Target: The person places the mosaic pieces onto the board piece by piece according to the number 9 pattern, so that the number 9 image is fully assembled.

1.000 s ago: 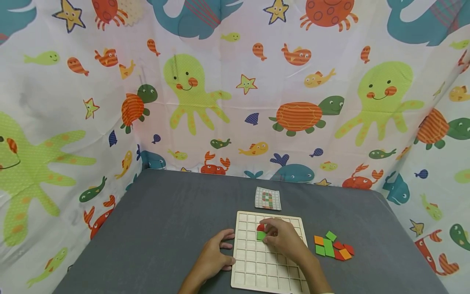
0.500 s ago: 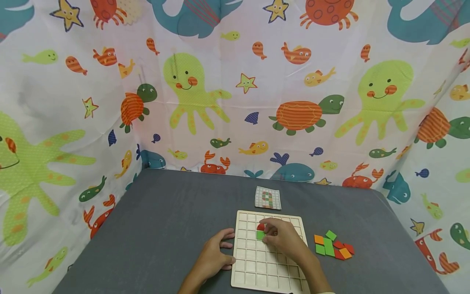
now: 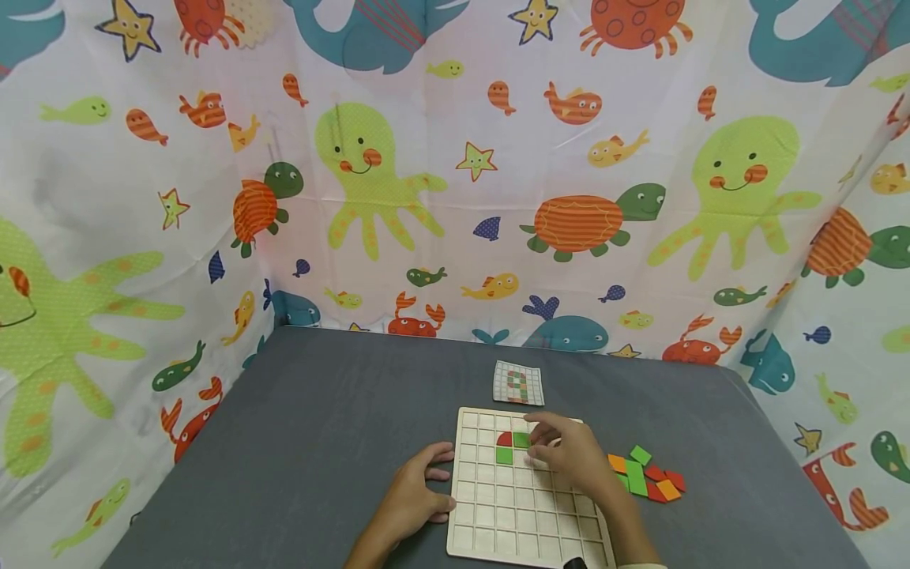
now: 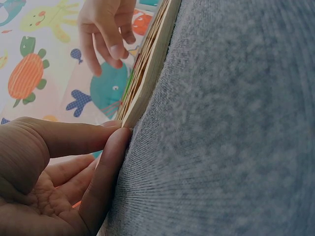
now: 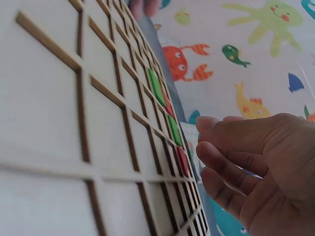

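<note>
A pale wooden grid board (image 3: 495,518) lies on the table. At its left edge my left hand (image 3: 412,494) pinches the wood between thumb and a finger; the left wrist view shows these fingertips (image 4: 115,140) meeting at the edge. My right hand (image 3: 572,458) is over the board's upper right, fingers loosely bent and nothing between them. Just left of its fingertips sits a green tile (image 3: 521,440), beside a rounded red piece (image 3: 504,438) with another green tile (image 3: 504,455) below. In the right wrist view a further red piece (image 5: 182,161) sits in the grid beyond the green one.
Right of the board lie several loose red, orange and green tiles (image 3: 636,478), partly behind my right wrist. A small printed card (image 3: 517,383) with a coloured grid pattern lies beyond the board. A patterned curtain (image 3: 455,261) surrounds the grey table (image 3: 341,411).
My right hand has shifted right and slightly away, uncovering the green tile beside the rounded red piece. The left hand stays at the board's edge.
</note>
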`<state>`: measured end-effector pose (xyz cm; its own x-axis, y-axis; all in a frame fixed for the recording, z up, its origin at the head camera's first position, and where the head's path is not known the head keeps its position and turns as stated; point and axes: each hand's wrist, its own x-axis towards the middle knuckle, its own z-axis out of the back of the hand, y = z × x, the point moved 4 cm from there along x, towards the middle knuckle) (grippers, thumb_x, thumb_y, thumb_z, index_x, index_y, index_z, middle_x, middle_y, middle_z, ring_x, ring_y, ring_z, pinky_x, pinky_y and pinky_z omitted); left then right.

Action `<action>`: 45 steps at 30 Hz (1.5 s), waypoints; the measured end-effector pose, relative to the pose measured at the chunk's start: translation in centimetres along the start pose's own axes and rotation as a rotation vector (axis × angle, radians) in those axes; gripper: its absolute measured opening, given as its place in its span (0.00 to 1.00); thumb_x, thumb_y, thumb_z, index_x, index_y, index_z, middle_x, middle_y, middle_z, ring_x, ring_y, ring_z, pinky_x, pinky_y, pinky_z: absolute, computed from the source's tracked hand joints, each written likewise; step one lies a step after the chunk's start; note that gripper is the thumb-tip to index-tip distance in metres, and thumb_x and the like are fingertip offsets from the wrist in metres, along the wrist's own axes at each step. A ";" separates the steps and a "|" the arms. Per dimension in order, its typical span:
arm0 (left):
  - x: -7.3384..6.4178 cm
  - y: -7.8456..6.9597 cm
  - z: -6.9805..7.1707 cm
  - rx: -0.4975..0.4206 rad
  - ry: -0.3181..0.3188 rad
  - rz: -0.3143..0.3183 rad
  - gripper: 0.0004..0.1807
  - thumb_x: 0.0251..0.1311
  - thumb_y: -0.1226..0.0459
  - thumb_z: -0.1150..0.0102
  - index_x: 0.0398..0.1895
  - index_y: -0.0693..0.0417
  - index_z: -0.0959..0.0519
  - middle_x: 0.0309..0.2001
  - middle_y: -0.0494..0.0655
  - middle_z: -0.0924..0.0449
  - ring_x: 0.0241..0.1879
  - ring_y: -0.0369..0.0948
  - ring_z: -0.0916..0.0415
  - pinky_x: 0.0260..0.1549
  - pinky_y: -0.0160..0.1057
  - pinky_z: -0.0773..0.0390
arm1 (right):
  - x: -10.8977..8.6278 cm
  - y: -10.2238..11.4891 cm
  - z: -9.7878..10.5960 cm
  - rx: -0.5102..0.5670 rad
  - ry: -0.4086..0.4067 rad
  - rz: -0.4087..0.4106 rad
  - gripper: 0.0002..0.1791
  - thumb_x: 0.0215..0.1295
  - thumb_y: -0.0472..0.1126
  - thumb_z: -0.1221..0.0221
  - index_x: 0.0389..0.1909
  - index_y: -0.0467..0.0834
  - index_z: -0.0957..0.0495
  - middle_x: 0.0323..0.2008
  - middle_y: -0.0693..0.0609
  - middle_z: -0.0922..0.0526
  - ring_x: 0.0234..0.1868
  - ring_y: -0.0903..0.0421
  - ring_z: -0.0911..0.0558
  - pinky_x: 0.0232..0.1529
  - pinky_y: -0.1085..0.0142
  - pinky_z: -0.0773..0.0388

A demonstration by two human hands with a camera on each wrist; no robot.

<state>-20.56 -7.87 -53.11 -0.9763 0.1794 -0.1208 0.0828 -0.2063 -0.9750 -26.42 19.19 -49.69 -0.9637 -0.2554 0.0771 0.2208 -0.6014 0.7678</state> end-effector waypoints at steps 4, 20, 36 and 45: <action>0.0 0.0 0.0 0.004 -0.005 0.002 0.47 0.46 0.84 0.26 0.73 0.55 0.26 0.68 0.55 0.23 0.58 0.53 0.20 0.25 0.45 0.11 | -0.3 -0.5 1.1 0.000 -0.036 -0.040 0.26 0.64 0.34 0.27 0.64 0.47 0.17 0.42 0.53 0.12 0.42 0.58 0.15 0.41 0.65 0.17; 0.1 0.2 0.1 -0.004 0.000 -0.003 0.46 0.47 0.83 0.26 0.73 0.53 0.26 0.68 0.56 0.23 0.58 0.53 0.20 0.25 0.46 0.11 | -1.3 -2.8 5.4 -0.053 -0.156 -0.096 0.29 0.63 0.34 0.26 0.66 0.42 0.19 0.45 0.47 0.11 0.46 0.51 0.14 0.41 0.66 0.15; 0.1 0.1 0.0 -0.013 0.009 0.005 0.47 0.47 0.82 0.26 0.74 0.53 0.27 0.69 0.55 0.23 0.59 0.52 0.21 0.26 0.45 0.11 | -2.4 -5.5 8.0 -0.056 -0.203 -0.153 0.29 0.67 0.37 0.28 0.69 0.41 0.21 0.47 0.46 0.11 0.51 0.45 0.13 0.38 0.68 0.17; 0.0 0.0 0.0 -0.010 0.011 0.003 0.47 0.47 0.83 0.27 0.74 0.54 0.27 0.69 0.56 0.23 0.58 0.53 0.21 0.26 0.46 0.11 | -3.3 -7.2 9.2 -0.079 -0.224 -0.226 0.31 0.67 0.38 0.27 0.70 0.40 0.23 0.49 0.44 0.11 0.53 0.43 0.14 0.39 0.72 0.19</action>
<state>-20.52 -7.90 -53.09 -0.9738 0.1895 -0.1257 0.0876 -0.1976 -0.9764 -26.21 31.38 -49.61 -0.9967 0.0588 0.0553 0.0002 -0.6828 0.7306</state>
